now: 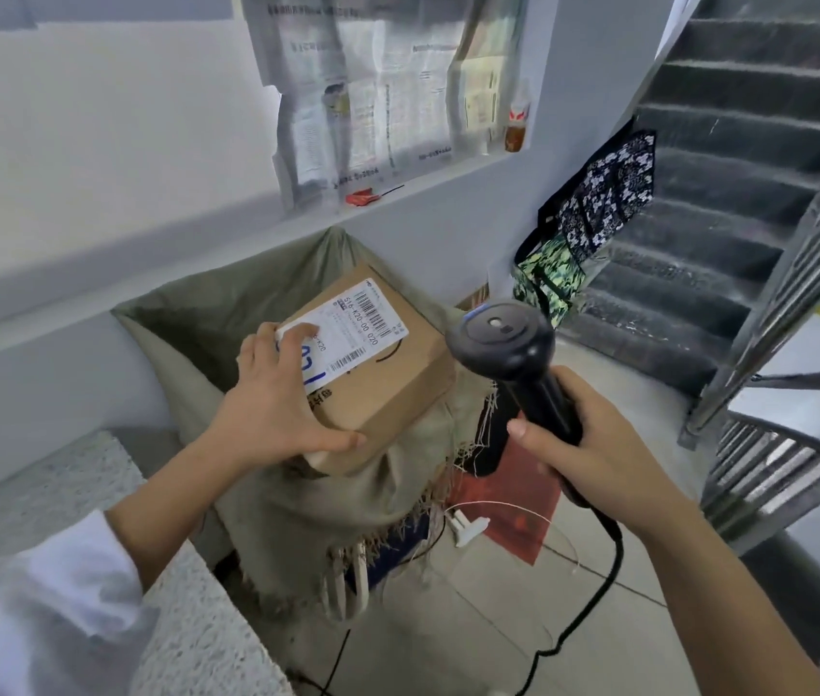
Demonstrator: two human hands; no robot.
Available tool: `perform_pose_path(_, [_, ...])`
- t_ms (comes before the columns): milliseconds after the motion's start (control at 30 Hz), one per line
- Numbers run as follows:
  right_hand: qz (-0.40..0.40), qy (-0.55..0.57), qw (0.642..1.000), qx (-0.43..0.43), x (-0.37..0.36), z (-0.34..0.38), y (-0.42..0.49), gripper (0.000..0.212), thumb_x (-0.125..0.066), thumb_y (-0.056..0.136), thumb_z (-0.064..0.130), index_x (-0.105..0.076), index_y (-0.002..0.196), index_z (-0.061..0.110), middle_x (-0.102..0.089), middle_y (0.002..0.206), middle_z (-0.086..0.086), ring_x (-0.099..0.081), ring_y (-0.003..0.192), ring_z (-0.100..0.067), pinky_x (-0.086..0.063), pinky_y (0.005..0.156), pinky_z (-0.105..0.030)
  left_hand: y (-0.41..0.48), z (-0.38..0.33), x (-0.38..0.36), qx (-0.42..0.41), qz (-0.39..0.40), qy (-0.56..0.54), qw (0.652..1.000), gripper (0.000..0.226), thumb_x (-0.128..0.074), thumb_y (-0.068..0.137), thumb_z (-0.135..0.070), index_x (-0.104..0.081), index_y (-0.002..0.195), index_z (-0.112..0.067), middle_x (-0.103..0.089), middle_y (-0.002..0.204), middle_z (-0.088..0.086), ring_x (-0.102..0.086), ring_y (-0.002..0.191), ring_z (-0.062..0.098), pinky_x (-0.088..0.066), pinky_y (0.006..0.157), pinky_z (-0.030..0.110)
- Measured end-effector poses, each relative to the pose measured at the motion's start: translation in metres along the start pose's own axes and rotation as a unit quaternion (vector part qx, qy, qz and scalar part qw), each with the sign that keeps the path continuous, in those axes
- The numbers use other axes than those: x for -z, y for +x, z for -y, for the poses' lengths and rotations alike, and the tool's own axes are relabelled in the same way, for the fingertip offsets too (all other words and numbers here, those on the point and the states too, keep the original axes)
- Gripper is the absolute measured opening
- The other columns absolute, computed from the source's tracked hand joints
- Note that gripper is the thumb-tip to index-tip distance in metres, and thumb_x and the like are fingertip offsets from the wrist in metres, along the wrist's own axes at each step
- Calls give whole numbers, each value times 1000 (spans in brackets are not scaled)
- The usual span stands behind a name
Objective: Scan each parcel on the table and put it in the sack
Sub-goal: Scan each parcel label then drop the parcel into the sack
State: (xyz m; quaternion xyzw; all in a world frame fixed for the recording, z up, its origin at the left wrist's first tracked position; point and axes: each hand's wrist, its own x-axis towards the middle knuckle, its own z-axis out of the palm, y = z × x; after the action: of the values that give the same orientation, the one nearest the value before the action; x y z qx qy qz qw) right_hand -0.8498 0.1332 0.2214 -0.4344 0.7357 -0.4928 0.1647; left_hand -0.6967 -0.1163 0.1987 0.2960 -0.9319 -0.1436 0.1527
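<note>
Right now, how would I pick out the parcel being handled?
Find the olive sack below the window ledge. At its mouth, the left hand holds a brown box. Only it carries a white barcode label.

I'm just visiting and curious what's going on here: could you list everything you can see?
parcel: one, brown cardboard, white label, at the sack's mouth
sack: one, olive green, standing beside the table
scanner: one, black, corded, centre right
table: one, speckled grey, lower left
patterned bags: two, dark-and-white and green, hanging by the stairs
stairs: one flight, dark grey, upper right
newspapers: several, greyish, over the window
left grip: one bare hand, holds the parcel
right grip: one bare hand, holds the scanner
</note>
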Motion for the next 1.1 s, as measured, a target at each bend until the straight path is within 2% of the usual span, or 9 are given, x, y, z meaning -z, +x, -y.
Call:
perform_pose_path(133, [23, 3, 1000, 7, 8, -24, 55, 25, -67, 83, 30, -49, 97, 41, -59, 58, 22, -55, 49, 0, -39, 48, -11, 40, 8, -17, 44, 2, -7, 999, 131, -55, 26, -79, -23, 138, -21, -25, 134, 4, -19, 132, 26, -31, 106, 42])
perform_pose_path(233, [41, -7, 999, 18, 19, -46, 100, 22, -66, 79, 39, -51, 95, 37, -55, 59, 9, -52, 54, -4, -40, 58, -21, 73, 14, -30, 73, 5, 0, 997, 131, -55, 26, -80, -23, 139, -21, -25, 134, 5, -18, 132, 27, -30, 108, 43])
perform_pose_path(400, [100, 13, 995, 20, 34, -76, 173, 23, -65, 85, 22, -49, 94, 36, -56, 55, 15, -52, 48, -3, -39, 53, -15, 125, 28, -58, 141, 39, 4, 989, 132, -60, 27, -78, -18, 139, -24, -21, 139, 5, -14, 134, 28, -30, 110, 47])
perform_pose_path(500, [136, 19, 990, 22, 32, -92, 210, 24, -63, 86, 21, -49, 96, 37, -57, 54, 14, -52, 48, -3, -42, 53, -14, 148, 37, -75, 188, 77, -1, 979, 135, -67, 27, -75, -17, 141, -23, -21, 140, 6, -15, 134, 29, -30, 109, 49])
perform_pose_path(600, [152, 42, 987, 9, 22, -104, 236, 22, -64, 86, 20, -50, 96, 33, -56, 52, 13, -51, 46, -3, -42, 51, -12, 168, 54, -90, 229, 110, 9, 967, 140, -63, 23, -77, -17, 142, -20, -24, 138, 9, -17, 133, 31, -26, 111, 47])
perform_pose_path(700, [178, 57, 982, -10, 11, -111, 262, 19, -64, 85, 17, -52, 98, 25, -53, 50, 5, -52, 47, -6, -43, 51, -16, 192, 80, -106, 239, 128, 62, 960, 129, -81, 41, -67, -17, 143, -19, -23, 138, 10, -18, 131, 32, -27, 111, 47])
perform_pose_path(833, [203, 51, 977, -32, -7, -117, 297, 18, -64, 85, 17, -52, 97, 24, -52, 54, 6, -51, 46, -3, -42, 48, -14, 223, 118, -128, 242, 198, 131, 941, 124, -81, 51, -63, -11, 144, -20, -9, 149, 16, -6, 138, 37, -20, 113, 47])
perform_pose_path(1000, [210, 43, 974, -75, -32, -124, 335, 20, -65, 85, 18, -51, 96, 27, -55, 51, 11, -52, 46, 0, -40, 46, -12, 244, 168, -184, 255, 284, 93, 920, 129, -79, 57, -61, 2, 149, -20, 11, 155, 16, 13, 141, 41, -13, 115, 53])
perform_pose_path(1100, [219, 42, 969, -104, -47, -131, 355, 25, -66, 84, 19, -49, 96, 34, -55, 61, 9, -54, 48, 0, -41, 47, -12, 250, 185, -219, 263, 295, 67, 916, 129, -79, 59, -61, 3, 149, -18, 14, 155, 18, 16, 141, 41, -15, 114, 54])
